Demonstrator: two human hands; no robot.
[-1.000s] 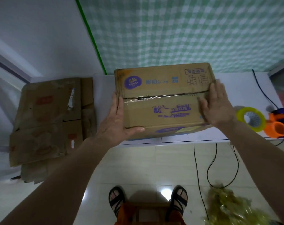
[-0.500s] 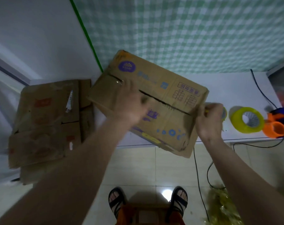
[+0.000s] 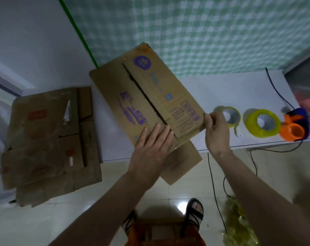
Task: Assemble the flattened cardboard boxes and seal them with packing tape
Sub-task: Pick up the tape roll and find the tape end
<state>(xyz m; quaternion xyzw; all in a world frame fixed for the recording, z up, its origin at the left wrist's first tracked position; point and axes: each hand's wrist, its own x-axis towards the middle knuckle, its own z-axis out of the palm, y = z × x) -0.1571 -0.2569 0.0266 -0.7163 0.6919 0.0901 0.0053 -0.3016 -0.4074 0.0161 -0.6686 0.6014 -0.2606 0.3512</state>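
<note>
The left hand (image 3: 153, 148) lies flat with straight fingers on the near end of the cardboard box (image 3: 147, 98). The right hand (image 3: 216, 132) pinches the box's right corner. The box sits turned sideways on the white table (image 3: 221, 89), with flat boxes (image 3: 47, 139) to its left and tape rolls (image 3: 262, 124) to its right.

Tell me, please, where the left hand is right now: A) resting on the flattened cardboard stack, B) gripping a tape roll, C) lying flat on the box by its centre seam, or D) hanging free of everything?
C: the left hand lies with straight fingers on the cardboard box, beside its seam.
</note>
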